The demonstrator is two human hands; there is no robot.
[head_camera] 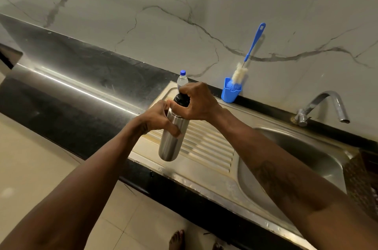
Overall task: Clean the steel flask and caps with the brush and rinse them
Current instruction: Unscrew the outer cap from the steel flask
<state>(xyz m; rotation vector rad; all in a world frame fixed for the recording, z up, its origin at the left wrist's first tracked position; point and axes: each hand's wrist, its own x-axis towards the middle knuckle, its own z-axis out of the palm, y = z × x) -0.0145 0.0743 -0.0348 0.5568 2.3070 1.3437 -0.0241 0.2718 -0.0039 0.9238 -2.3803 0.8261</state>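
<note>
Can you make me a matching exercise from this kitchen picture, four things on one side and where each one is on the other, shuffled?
Things:
1. steel flask
2. brush
3. plastic water bottle
4. tap

Places:
A. standing in the blue holder against the wall
B. at the back rim of the sink basin
C. held above the draining board by the left hand and right hand
D. behind the hands, at the draining board's far corner

Pairs: 1-C, 2-A, 3-D, 4-B

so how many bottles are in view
2: the steel flask held in both hands over the drainboard, and a plastic bottle behind it by the wall. Others may be out of view.
</note>
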